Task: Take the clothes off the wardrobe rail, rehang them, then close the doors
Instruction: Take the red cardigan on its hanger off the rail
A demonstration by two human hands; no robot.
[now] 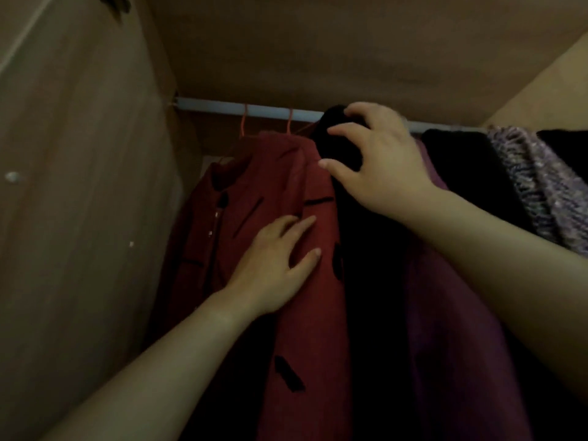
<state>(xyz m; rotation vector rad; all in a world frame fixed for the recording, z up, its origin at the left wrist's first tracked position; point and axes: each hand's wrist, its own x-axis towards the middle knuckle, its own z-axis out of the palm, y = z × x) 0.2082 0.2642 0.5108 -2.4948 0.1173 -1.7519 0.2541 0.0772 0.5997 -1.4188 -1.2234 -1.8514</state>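
A pale metal rail (pixel 222 107) runs across the top of the wardrobe. Two red coats with black marks hang from it on orange hangers (pixel 243 122); the nearer red coat (pixel 305 313) fills the middle. My left hand (pixel 273 268) lies flat on that coat with its fingers spread. To its right hangs a black garment (pixel 369 281), and my right hand (pixel 378 163) curls around its top just under the rail. A purple garment (pixel 451 329) hangs behind my right arm.
The wardrobe's wooden left side wall (pixel 79 186) stands close by, and the top panel (pixel 318 49) sits just above the rail. At the far right hang a black garment (pixel 471 167) and a mottled purple knit (pixel 541 186).
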